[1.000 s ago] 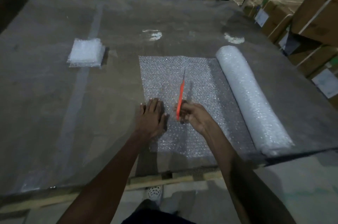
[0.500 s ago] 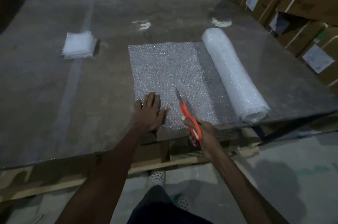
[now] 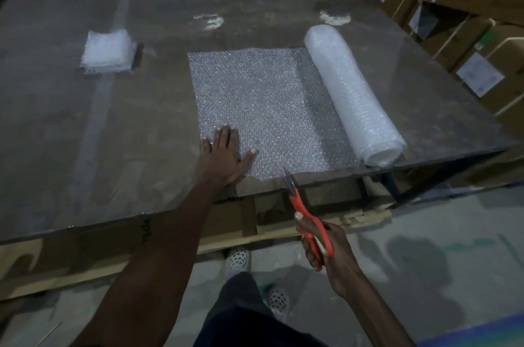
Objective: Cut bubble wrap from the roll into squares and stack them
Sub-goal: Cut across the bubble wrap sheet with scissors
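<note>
Left hand (image 3: 225,158) flat on bubble wrap (image 3: 263,108), right hand (image 3: 329,247) gripping scissors (image 3: 307,219)

bubble wrap (image 3: 263,108): glossy plastic | table (image 3: 85,148): matt, possibly worn wood

Dim, murky light; soft focus; wide-angle bending at edges.

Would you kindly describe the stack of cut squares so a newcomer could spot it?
Start at the big grey table. On its far left, away from the roll and unrolled sheet, sits the stack of cut squares: small, white, layered.
</note>
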Tool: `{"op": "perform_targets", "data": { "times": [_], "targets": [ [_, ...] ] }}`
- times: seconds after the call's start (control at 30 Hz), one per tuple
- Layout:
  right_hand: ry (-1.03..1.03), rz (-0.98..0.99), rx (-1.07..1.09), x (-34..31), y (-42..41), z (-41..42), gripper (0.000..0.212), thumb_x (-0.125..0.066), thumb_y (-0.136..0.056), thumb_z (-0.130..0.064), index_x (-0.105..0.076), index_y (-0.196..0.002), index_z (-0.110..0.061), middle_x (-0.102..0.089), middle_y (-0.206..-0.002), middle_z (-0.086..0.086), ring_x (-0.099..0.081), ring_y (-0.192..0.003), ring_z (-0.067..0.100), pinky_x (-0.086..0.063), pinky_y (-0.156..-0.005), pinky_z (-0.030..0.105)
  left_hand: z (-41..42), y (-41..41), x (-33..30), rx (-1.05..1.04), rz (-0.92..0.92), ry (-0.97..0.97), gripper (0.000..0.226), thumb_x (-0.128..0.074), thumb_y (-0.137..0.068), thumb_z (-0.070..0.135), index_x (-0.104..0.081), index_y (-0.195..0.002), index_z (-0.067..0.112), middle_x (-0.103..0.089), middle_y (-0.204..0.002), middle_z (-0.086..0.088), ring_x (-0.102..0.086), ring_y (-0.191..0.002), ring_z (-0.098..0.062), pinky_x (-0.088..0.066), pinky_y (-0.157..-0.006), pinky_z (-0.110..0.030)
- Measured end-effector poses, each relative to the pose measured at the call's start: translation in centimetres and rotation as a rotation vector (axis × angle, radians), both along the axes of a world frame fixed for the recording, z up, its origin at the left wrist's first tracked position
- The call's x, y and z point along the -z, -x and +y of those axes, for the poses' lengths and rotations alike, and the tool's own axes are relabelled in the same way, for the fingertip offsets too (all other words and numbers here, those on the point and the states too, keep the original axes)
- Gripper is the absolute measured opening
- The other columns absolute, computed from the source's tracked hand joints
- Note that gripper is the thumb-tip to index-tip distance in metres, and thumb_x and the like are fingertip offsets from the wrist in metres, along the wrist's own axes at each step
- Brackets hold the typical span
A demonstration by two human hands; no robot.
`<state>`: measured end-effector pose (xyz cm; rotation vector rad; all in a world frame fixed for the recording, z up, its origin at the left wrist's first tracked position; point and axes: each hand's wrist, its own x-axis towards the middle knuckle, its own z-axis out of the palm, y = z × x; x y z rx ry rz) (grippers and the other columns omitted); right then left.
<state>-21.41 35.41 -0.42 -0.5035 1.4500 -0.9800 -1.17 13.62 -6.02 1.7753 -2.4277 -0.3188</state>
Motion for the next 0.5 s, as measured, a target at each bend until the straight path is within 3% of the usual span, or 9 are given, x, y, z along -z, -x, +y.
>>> {"op": "perform_targets", "data": {
  "times": [0.3, 0.5],
  "targets": [
    [0.025, 0.026, -0.084, 0.4, -0.3, 1.0, 0.057, -0.085, -0.070, -0.059, -0.065, -0.071, -0.005, -0.051, -0.062, 0.017, -0.044, -0.045, 0.019, -0.034, -0.045, 0.026, 0.0, 0.0, 0.1, -0.007, -0.002, 0.012, 0.089, -0.009, -0.094, 0.075, -0.010, -0.159, 0.014, -0.005, -0.167, -0.009, 0.000, -0.154, -0.025, -0.004, -0.122, -0.056],
    [0.029, -0.014, -0.054, 0.5, -0.7, -0.5, 0.040, -0.080, -0.080, -0.045, -0.066, -0.070, -0.009, -0.054, -0.059, 0.011, -0.043, -0.044, 0.018, -0.032, -0.046, 0.025, 0.0, 0.0, 0.1, -0.008, 0.002, -0.011, 0.089, -0.006, -0.094, 0.074, -0.008, -0.159, 0.015, -0.003, -0.168, -0.008, 0.001, -0.154, -0.024, -0.002, -0.122, -0.055]
  ]
}}
